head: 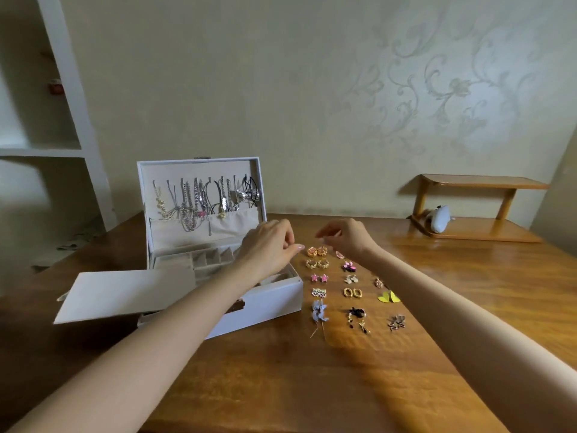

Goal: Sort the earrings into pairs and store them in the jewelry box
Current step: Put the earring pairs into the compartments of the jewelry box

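Earrings (352,292) lie already matched in twos on the bench (312,385), in three columns that run straight away from you, just right of the open jewelry box (265,304). None shows inside the box. The orange rose pair (317,251) heads the column nearest the box, just beyond the fingertips of your left hand (268,245), which hovers over the box's far right corner. Your right hand (346,237) hangs over the top of the middle column, above a small pink piece.

Both hands have their fingers curled, thumb close to forefinger. Whether either pinches an earring cannot be told; the fingertips are blurred.

The left hand looks the nearer to both the rose pair and the padded compartments (212,260), so the coming carry is likely a short one, leftward over the box wall.

Necklaces (193,201) hang in the upright lid. A flat white panel (125,295) rests across the box's front left and seems to cover part of the interior. Far right, well apart, a wooden stand (477,182) shelters a white gadget (438,221).
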